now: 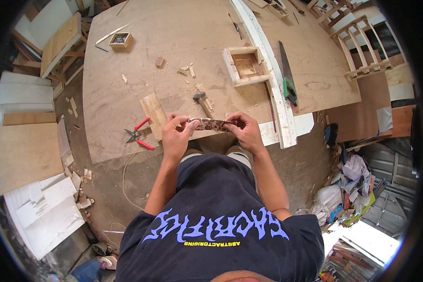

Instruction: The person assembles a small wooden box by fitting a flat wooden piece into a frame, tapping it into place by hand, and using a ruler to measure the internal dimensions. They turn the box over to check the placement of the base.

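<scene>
in the head view, the person's two hands are held in front of the body, near the close edge of the wooden desk [127,96]. the left hand [176,135] has its grip closed on the left end of a narrow strip [209,124], with the thumb lying along it. the right hand [246,133] has its grip closed on the other end, between the thumb and the fingers. so the strip is stretched across between both hands, almost level; its surface is mottled in brown and pale colours. i cannot tell its material.

just beyond the strip there is a hammer [205,107], lying on the desk with its head pointing away from the person. to the left of the left hand lies a flat wooden board [152,110], and beside it a cutting tool [135,135] with red handles, which are spread apart. farther to the right, an open wooden box [253,81] stands beside a long white beam [282,113]. on the other side of this beam lies a saw [285,66] with a green handle.
</scene>
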{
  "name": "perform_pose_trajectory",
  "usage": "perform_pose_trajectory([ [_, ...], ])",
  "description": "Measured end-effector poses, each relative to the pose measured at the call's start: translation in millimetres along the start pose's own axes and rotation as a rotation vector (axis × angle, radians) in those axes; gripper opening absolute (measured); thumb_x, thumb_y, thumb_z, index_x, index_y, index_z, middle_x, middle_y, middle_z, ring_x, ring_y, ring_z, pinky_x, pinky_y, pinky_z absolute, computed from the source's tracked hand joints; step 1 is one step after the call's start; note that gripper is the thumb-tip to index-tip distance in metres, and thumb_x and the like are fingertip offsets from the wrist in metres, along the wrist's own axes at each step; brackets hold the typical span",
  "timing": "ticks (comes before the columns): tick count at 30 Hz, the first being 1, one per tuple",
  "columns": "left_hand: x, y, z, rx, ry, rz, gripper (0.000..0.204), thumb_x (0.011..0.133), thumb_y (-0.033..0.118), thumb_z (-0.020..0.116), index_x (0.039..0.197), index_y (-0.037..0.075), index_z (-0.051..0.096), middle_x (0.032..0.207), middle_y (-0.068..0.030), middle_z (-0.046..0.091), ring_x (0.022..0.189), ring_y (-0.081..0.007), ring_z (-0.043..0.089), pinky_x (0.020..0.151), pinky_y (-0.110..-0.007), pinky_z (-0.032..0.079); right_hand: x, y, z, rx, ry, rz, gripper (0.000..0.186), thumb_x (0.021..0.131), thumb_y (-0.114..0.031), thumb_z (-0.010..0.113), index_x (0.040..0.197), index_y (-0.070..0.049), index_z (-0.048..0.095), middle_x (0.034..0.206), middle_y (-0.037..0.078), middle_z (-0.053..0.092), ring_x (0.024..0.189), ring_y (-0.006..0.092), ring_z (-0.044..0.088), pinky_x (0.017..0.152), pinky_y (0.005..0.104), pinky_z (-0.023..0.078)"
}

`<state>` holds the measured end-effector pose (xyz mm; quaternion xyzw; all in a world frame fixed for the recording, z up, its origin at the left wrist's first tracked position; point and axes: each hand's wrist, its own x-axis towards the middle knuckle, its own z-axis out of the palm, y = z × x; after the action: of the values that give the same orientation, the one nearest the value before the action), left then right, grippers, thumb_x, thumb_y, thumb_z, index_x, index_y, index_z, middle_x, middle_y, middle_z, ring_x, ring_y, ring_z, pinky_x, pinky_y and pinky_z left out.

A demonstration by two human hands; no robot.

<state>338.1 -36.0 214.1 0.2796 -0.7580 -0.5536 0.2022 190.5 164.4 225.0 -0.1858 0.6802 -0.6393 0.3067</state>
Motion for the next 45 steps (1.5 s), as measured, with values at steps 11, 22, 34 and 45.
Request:
perform_pose_trajectory([
  [11,9.6,-9.3,-14.1,-0.563,-0.11,-0.074,0.025,0.097,0.004,0.077,0.119,-0.004,0.069,0.107,-0.0089,0.075,0.094,-0.0126,0.07,0.08,-0.028,0.057,12.9,-15.0,10.7,-0.101,0.082,-0.032,0.013,0.095,-0.009,0.08,0.104,-0.002,0.072,0.089,0.002,0.074,0.083,0.008,0.068,0.076,0.0242,0.054],
  [22,-1.5,7.6,-5.6,-0.56,-0.094,-0.189,0.02,0.103,0.009,0.07,0.117,-0.005,0.066,0.086,-0.0072,0.072,0.059,-0.0098,0.061,0.052,-0.025,0.049,19.2,-5.5,20.9,-0.001,0.136,0.01,0.018,0.103,-0.021,0.073,0.109,-0.004,0.068,0.086,-0.001,0.071,0.074,0.0022,0.059,0.061,0.0211,0.044],
  [34,-13.7,15.0,-3.2,-0.606,-0.066,-0.316,0.023,0.104,0.014,0.07,0.116,-0.005,0.063,0.076,-0.0101,0.071,0.05,-0.012,0.063,0.044,-0.025,0.048,4.6,0.2,17.2,0.239,0.092,0.191,0.025,0.106,-0.027,0.069,0.115,-0.004,0.066,0.084,0.0,0.071,0.064,0.0048,0.063,0.052,0.0221,0.05],
  [45,-24.0,14.1,-0.5,-0.662,0.012,-0.361,0.023,0.105,0.014,0.069,0.117,-0.004,0.062,0.076,-0.0116,0.072,0.051,-0.0139,0.065,0.043,-0.026,0.05,3.4,0.8,14.5,0.298,-0.039,0.281,0.031,0.103,-0.025,0.072,0.124,-0.003,0.066,0.083,0.0,0.07,0.056,0.0034,0.057,0.044,0.0191,0.043],
])
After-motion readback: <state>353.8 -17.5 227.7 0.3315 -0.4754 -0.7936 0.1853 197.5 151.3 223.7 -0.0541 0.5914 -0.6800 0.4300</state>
